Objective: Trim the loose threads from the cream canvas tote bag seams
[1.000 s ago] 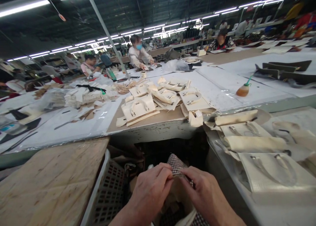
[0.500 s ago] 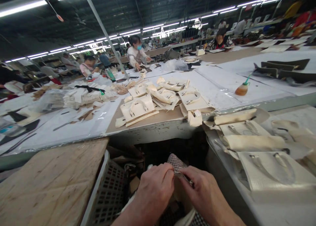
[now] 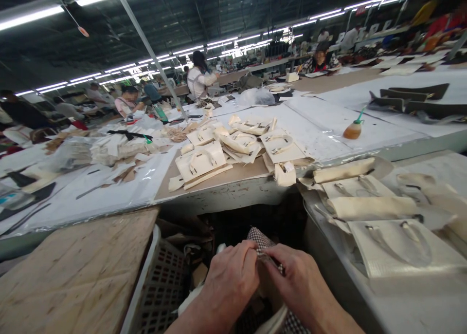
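Low in the middle of the view, my left hand (image 3: 228,281) and my right hand (image 3: 297,283) meet with fingers pinched on the top edge of a black-and-white checked bag piece (image 3: 260,239) held over my lap. Its tan inside shows between the hands. Both hands are closed on the piece's edge. Cream bag panels with handles (image 3: 397,246) lie on the bench just right of my right hand.
A white perforated crate (image 3: 160,285) stands left of my hands beside a plywood board (image 3: 73,275). More cream bag parts (image 3: 204,161) are piled on the long table ahead, with an amber glue bottle (image 3: 353,129) and dark strips (image 3: 412,100). Other workers sit at the far tables.
My hands stay pinched on the checked piece, drawn slightly closer together. The camera has tilted a little, shifting the table upward in view.
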Tool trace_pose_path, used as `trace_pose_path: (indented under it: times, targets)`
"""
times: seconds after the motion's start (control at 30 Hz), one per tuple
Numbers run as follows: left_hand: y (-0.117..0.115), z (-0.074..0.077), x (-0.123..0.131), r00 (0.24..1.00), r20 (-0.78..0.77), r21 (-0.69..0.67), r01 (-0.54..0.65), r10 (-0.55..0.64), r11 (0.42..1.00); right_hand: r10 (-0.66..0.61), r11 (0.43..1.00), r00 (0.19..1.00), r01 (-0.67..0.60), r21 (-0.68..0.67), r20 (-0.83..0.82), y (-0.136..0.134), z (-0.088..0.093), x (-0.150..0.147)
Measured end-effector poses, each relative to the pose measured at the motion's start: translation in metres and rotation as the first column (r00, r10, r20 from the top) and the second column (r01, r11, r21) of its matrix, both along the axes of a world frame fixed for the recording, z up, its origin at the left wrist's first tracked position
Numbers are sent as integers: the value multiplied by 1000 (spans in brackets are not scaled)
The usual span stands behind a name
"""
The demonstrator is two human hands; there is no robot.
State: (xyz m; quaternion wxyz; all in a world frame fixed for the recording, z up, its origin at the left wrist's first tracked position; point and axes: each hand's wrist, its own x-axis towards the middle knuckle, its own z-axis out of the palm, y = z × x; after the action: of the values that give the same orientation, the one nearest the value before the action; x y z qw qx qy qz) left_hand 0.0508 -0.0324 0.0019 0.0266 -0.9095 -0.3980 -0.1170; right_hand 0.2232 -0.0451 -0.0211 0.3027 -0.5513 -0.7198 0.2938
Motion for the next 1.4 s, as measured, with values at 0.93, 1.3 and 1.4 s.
trace_pose_path:
  times: [0.93, 1.3, 1.4]
  targets:
    - [-3, 2, -9, 984, 77, -403, -118, 162, 907, 157, 981, 975, -173, 87, 160, 6, 4, 6]
    - [5, 8, -11, 926, 122, -612, -212, 356, 762, 327, 945, 945, -326, 42, -24, 10, 9, 17]
    - [7, 9, -11, 926, 94, -628, -228, 364, 744, 368, 930, 926, -368, 22, -86, 13, 12, 20]
